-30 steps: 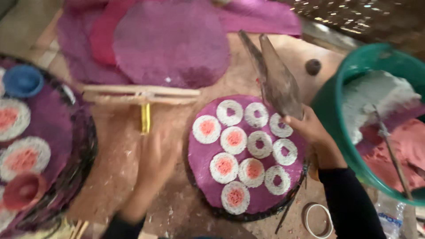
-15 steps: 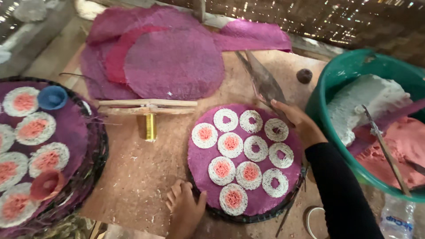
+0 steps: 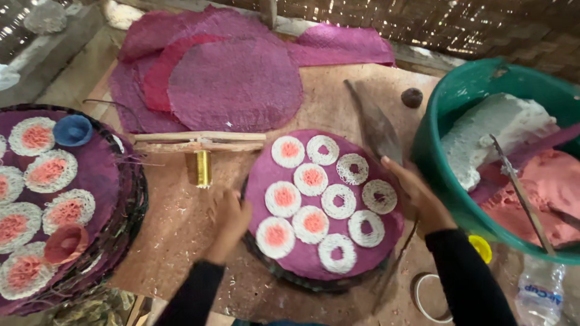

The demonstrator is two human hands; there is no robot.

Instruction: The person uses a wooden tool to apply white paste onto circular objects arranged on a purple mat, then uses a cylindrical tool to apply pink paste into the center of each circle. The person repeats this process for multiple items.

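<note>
Both hands grip the purple round tray (image 3: 302, 259): left hand (image 3: 229, 218) at nine o'clock; right hand (image 3: 417, 196) at three o'clock.

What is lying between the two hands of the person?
In the head view, a round purple mat with white rings lies between the left hand and right hand.

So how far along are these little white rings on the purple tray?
Done: five white noodle rings carry pink centres. In hand: left hand and right hand grip the round purple-lined woven tray. Left: five rings lack centres.
</note>
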